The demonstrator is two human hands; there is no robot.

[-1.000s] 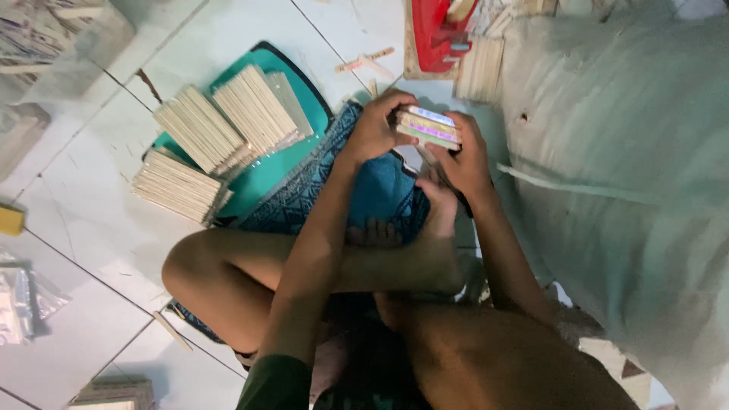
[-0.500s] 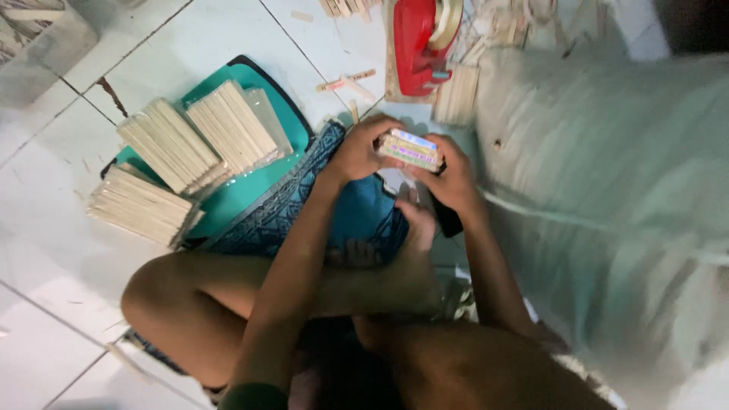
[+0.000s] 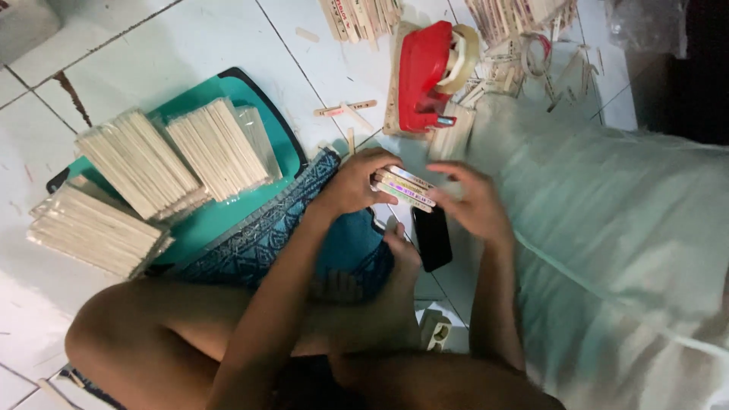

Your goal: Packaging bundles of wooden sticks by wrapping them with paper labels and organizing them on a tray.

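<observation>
Head view: my left hand (image 3: 353, 182) pinches stack of flat colour-printed wooden sticks (image 3: 404, 187) above blue cloth (image 3: 342, 247); my right hand (image 3: 474, 201), fingers spread, touches stack's right end. Red tape dispenser (image 3: 425, 76) far; teal tray (image 3: 220, 216) left.

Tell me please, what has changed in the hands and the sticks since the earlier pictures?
The right hand has opened and come a little off the small stack of sticks; earlier it clasped the stack together with the left hand. The left hand still holds it. The view has also shifted, so the red tape dispenser shows fully. The wrapped stick bundles on the green tray lie as before.
</observation>
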